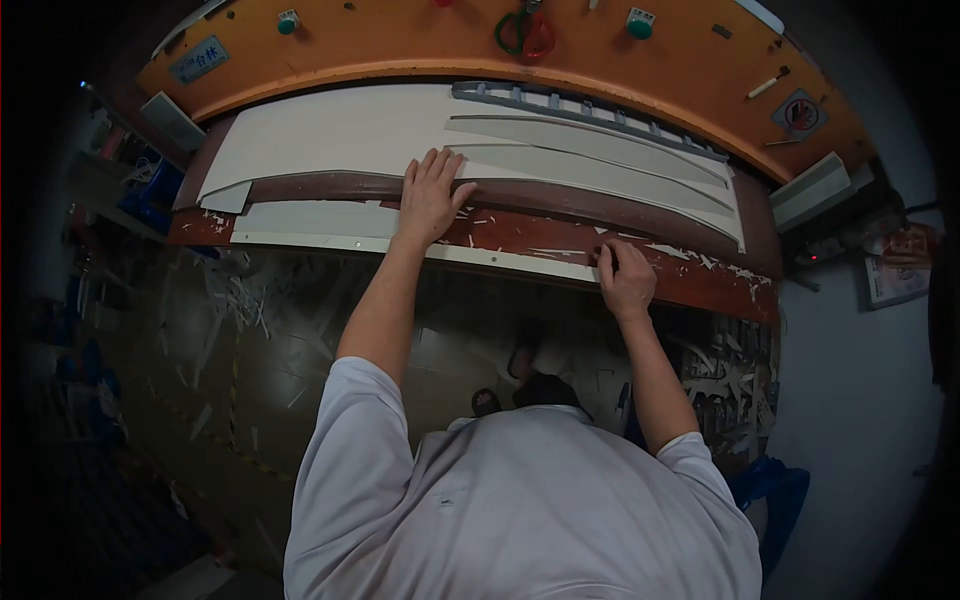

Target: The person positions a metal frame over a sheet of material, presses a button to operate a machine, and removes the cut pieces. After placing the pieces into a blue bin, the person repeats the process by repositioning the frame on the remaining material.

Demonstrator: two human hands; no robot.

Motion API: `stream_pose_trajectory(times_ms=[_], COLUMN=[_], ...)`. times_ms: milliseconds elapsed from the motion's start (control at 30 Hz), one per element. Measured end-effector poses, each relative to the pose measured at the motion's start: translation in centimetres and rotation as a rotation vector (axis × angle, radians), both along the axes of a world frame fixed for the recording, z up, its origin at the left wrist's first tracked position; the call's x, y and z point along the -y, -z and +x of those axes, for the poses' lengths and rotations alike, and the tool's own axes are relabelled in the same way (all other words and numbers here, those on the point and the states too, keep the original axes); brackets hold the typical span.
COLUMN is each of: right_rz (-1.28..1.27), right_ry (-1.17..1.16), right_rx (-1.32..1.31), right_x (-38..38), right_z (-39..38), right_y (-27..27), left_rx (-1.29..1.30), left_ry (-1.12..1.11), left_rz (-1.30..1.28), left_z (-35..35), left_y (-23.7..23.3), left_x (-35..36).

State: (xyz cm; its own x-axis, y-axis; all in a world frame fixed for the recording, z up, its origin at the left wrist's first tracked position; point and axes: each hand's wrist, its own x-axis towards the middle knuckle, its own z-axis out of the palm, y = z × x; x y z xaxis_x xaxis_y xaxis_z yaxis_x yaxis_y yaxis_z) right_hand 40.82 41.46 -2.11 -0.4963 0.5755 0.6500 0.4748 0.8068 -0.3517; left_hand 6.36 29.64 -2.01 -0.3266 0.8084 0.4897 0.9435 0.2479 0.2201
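My left hand lies flat with its fingers spread. Its fingertips rest on the front edge of a large white sheet, and its palm is over the reddish-brown ledge. My right hand is at the ledge's front edge, right of the middle, with fingers curled together; whatever they may hold is too small or hidden to make out. Long narrow pale strips lie at the right part of the sheet. Behind them is a grey slotted bar. A pale flat piece lies on the ledge left of my left hand.
A white rail with screws runs along the ledge's front. Thin white scraps litter the ledge and floor. The orange machine panel behind carries green buttons and hanging scissors. A blue bag is at lower right.
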Motion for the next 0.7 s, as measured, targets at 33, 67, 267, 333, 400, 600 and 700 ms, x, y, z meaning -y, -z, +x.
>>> stream_pose_trajectory(times_ms=[33,67,267,333,400,600,700], right_rz=[0.009,0.021,0.003,-0.049,-0.109,-0.054,-0.18], right_ry=[0.001,0.004,-0.015,-0.031,-0.063,-0.089,-0.116], right_rx=[-0.005,-0.015,-0.048,-0.058,-0.074,-0.114,-0.083], right_x=[0.0,-0.1,-0.2,0.0,0.0,-0.8,-0.9], right_z=[0.0,0.0,0.4,0.6,0.8,0.9,1.4], right_y=[0.2,0.3,0.9,0.0,-0.2,1.2,0.7], left_rx=[-0.002,-0.001,-0.031,-0.045,-0.04,-0.027,-0.014], left_ry=[0.0,-0.003,-0.006,-0.004,-0.015,-0.012,-0.016], left_rz=[0.004,0.008,0.019,0.019,0.025,0.055,0.064], left_z=[0.1,0.2,0.2,0.3,0.5,0.7,0.8], left_y=[0.1,0.1,0.1,-0.2,-0.1,-0.1,0.0], left_x=[0.0,0.0,0.2,0.2,0.3,0.4,0.4])
